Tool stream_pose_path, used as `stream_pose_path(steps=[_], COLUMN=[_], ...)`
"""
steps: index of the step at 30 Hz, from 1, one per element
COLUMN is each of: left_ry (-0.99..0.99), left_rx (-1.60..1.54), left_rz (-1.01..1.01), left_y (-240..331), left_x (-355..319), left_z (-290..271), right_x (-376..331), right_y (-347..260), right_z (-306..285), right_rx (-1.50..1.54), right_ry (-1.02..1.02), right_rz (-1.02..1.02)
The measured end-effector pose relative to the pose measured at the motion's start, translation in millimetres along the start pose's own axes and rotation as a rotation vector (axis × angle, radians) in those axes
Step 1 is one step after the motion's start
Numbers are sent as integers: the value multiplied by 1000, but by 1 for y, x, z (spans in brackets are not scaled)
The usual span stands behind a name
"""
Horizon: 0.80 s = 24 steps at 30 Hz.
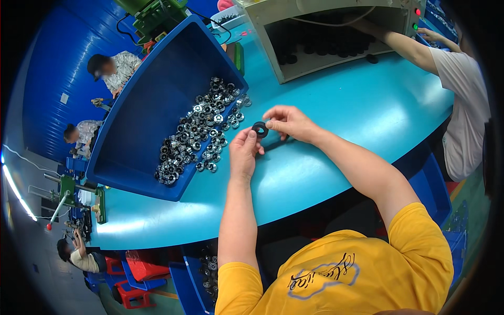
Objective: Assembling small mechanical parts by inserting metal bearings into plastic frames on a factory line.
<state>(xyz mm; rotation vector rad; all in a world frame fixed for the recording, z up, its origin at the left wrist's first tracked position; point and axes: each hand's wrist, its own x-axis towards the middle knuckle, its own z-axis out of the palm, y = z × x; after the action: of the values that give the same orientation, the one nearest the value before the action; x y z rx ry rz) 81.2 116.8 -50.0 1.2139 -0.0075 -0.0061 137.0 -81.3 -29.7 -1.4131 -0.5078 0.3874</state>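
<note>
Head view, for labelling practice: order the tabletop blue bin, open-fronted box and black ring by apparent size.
1. Blue bin
2. Open-fronted box, partly cut off by the picture's edge
3. Black ring

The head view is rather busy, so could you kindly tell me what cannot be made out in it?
In the head view:
Black ring: part of its rim, covered by the left hand.
Dark pieces: their number, lost in shadow inside the beige box.
Green machine: its top, cut off by the upper edge.

Two hands (244,152) (292,124) hold one black ring (255,127); metal parts (197,131) number in dozens.
</note>
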Motion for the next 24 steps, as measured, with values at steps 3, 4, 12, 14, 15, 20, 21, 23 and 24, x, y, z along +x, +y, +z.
stream_pose_path(steps=[3, 4, 12, 14, 15, 20, 21, 23, 24], left_ry=[41, 49, -55, -60, -56, 6, 44, 78, 86], left_rx=[-29, -36, -112, -115, -110, -180, -212, -263, -289], left_rz=[-12, -15, -85, -96, -103, 26, 73, 128, 155], left_y=[0, 1, -1, -2, -1, -6, -4, -3, -1], left_x=[0, 0, -1, 0, 0, 11, 13, 15, 17], left_z=[-3, -2, -1, -2, -3, -18, -20, -29, -30], right_x=[-5, -7, -6, -6, -7, 10, 21, 49, 60], right_y=[-5, -6, 7, 7, 8, 4, 4, -4, -9], right_z=[6, 7, 19, 23, 27, 29, 23, 14, 10], right_rx=[-393, -493, -530, -327, -256, 250, 217, -276, -525], right_ry=[129, 115, 115, 102, 103, 96, 128, 176, 201], right_rz=[-324, -440, -372, -231, -152, 153, 141, 66, 21])
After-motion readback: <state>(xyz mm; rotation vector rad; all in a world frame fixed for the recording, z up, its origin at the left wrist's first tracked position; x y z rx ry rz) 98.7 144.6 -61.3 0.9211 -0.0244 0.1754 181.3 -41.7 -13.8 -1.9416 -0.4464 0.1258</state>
